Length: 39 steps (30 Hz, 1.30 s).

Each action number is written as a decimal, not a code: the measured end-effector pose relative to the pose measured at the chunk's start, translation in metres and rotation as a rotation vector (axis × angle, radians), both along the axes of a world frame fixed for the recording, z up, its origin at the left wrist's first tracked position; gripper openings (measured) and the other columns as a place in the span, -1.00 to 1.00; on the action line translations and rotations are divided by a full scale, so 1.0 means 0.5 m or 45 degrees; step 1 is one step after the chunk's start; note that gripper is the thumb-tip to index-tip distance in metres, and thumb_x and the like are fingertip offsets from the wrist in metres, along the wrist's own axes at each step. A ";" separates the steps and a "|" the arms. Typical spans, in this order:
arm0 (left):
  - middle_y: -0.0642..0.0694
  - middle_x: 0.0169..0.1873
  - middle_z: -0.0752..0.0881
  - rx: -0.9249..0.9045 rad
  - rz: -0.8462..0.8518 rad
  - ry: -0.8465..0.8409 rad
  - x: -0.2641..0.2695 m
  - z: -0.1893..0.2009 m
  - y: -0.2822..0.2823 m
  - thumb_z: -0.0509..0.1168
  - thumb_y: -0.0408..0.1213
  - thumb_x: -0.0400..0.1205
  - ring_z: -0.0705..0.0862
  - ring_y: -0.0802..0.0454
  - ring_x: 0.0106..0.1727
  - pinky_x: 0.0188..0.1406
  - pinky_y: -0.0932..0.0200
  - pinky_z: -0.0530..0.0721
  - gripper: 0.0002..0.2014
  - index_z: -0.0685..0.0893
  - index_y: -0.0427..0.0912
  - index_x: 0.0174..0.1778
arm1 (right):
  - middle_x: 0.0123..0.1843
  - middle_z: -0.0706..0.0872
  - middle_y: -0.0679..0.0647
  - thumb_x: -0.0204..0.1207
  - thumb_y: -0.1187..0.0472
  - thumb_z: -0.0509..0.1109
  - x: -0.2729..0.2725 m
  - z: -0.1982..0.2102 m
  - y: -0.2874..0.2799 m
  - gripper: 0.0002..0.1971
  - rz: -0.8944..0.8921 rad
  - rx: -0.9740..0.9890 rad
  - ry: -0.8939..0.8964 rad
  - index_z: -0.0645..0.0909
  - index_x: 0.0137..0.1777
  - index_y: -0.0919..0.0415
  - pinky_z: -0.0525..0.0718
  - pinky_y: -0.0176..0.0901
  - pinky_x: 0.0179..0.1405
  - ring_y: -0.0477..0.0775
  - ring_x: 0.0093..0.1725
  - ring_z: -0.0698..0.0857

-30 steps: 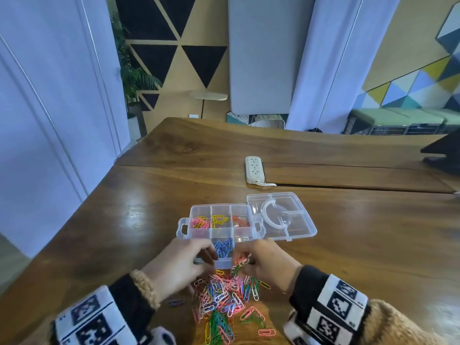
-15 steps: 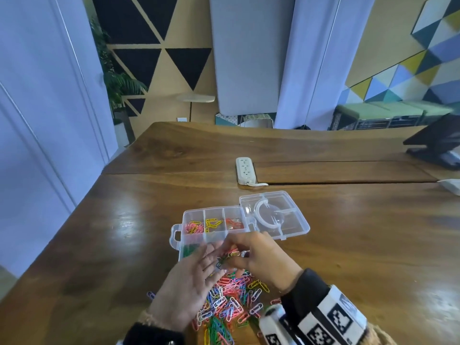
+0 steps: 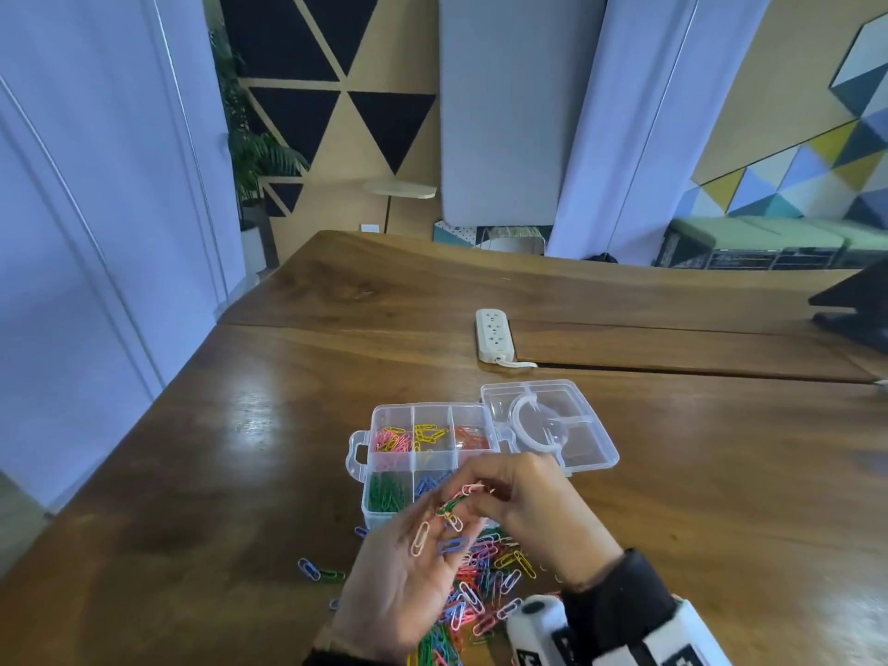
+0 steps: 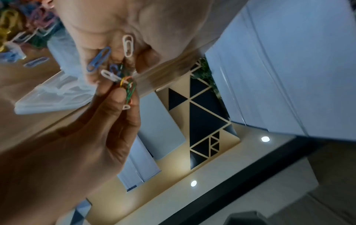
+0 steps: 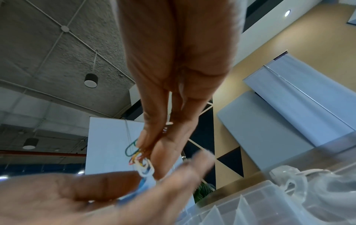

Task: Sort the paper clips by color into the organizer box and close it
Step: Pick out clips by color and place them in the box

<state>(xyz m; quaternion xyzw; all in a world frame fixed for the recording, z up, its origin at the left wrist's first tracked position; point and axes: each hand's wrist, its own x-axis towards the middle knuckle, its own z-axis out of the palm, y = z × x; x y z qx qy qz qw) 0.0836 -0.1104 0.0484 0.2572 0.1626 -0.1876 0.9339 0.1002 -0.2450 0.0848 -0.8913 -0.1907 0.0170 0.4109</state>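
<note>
- Paper clips lie in a loose many-coloured heap on the desk, just on the near side of the organizer box; our two hands are raised over that heap, at the near edge of the box.
- Our left hand is turned palm up, its fingers only loosely bent; a white clip and a blue clip lie flat on the inside of those fingers, and we see them the same way from the left wrist, white clip beside blue clip.
- Our right hand comes in over the near right corner of the box, and its fingers are pressed together, pinching a small tangle of clips in green, red, yellow and white.
- That tangle hangs from the right fingertips and meets the tips of the left fingers; we cannot tell whether the left fingers also grip it.
- The box stands open, its clear lid lying flat on the desk on the box's far right side.
- In the box's far row we see pink, yellow and red clips, one colour to each compartment; in its near row, green clips and then blue ones.
- A few stray clips lie apart on the desk, to the near left of the box.
- A white power strip lies on the desk well beyond the box.
</note>
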 end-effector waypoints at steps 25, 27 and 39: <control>-0.49 0.04 0.73 -0.282 -0.006 0.061 0.001 0.009 0.005 0.04 -0.24 0.72 0.80 -0.25 -0.14 -0.24 -0.06 0.81 -0.52 0.71 -0.63 0.00 | -0.21 0.67 -0.34 0.37 0.47 0.44 -0.017 0.002 0.024 -0.68 0.142 0.039 -0.017 0.74 0.05 0.12 0.47 -0.64 -0.05 -0.51 -0.14 0.61; -0.42 0.22 0.65 -0.336 -0.005 0.125 0.000 0.007 0.011 0.10 -0.25 0.69 0.68 -0.23 0.20 0.30 -0.13 0.62 -0.56 0.70 -0.61 0.00 | -0.13 0.76 -0.20 0.38 0.50 0.42 -0.015 0.005 0.014 -0.69 0.130 0.109 0.000 0.73 0.02 0.14 0.60 -0.47 0.05 -0.34 -0.04 0.69; -0.34 -0.06 0.66 -0.449 -0.105 0.031 -0.003 0.006 0.014 0.17 -0.34 0.57 0.74 -0.25 0.04 0.01 -0.21 0.75 -0.77 0.55 -0.36 0.08 | -0.01 0.73 -0.18 0.36 0.51 0.44 -0.014 -0.008 -0.003 -0.72 0.131 0.026 -0.300 0.74 -0.06 0.14 0.53 -0.55 0.00 -0.29 -0.02 0.66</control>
